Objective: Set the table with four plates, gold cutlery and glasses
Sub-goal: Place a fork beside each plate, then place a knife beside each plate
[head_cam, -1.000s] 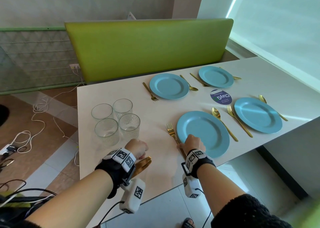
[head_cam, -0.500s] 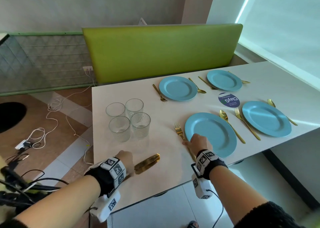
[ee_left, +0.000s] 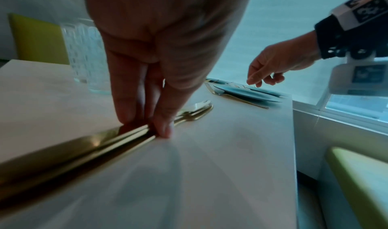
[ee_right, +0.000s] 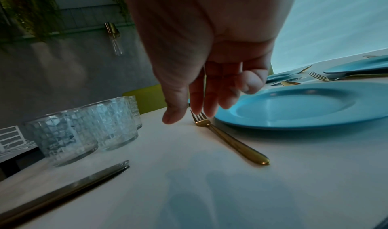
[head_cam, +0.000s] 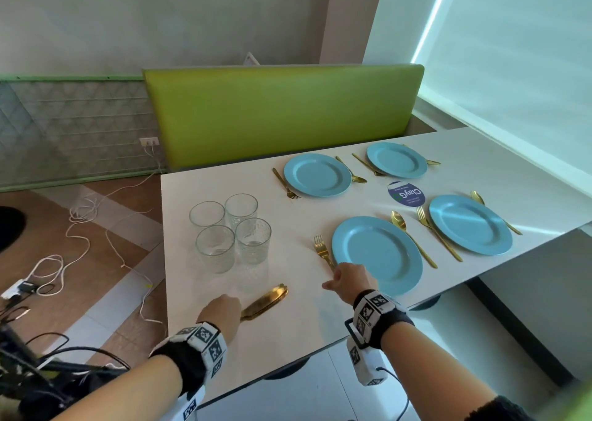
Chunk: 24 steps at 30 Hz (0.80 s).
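Note:
Four blue plates lie on the white table [head_cam: 304,327], each flanked by a gold fork and spoon. My right hand [head_cam: 347,281] [ee_right: 190,114] hovers with loosely hanging fingers just above the fork [head_cam: 321,249] [ee_right: 231,141], which lies left of the near plate [head_cam: 378,254] [ee_right: 293,106]; it holds nothing. My left hand [head_cam: 221,310] [ee_left: 144,126] pinches the handles of a bundle of gold knives [head_cam: 266,300] [ee_left: 84,143] lying flat near the table's front edge. Several clear glasses [head_cam: 230,234] [ee_right: 84,129] stand clustered behind the knives.
A round blue sticker [head_cam: 406,193] sits between the plates. A green bench back [head_cam: 282,113] runs along the table's far side. White cables [head_cam: 80,215] trail over the floor at left. The table's front edge is just behind both wrists.
My right hand has loosened off the fork's handle and lifted slightly. My left hand slid back along the knives toward the table's front edge. The head view swung left.

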Each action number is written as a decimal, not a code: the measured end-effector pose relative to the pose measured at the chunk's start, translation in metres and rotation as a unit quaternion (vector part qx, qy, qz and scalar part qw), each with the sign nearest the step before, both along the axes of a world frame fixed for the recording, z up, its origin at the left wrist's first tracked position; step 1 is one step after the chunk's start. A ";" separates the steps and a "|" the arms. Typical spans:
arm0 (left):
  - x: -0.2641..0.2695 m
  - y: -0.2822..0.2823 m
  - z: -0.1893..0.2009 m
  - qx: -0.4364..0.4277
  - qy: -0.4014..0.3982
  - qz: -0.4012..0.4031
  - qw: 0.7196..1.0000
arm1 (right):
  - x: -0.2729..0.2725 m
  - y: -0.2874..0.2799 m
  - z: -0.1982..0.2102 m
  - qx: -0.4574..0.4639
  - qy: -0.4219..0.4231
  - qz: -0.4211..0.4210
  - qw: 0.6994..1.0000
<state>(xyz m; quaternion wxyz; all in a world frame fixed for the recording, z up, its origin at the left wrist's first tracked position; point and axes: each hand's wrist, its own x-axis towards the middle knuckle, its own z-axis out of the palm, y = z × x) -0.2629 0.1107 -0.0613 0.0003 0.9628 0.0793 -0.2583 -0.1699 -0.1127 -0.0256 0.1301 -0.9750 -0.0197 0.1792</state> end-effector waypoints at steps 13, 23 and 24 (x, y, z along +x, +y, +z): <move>0.007 -0.018 -0.017 0.010 -0.053 0.003 0.999 | -0.005 0.014 -0.013 0.001 0.027 -0.001 1.000; 0.019 -0.019 -0.018 -0.008 -0.091 0.000 0.996 | -0.007 0.019 -0.022 -0.004 0.044 0.027 0.999; 0.022 -0.018 -0.016 -0.016 -0.085 0.006 0.996 | -0.007 0.020 -0.022 -0.005 0.046 0.032 0.998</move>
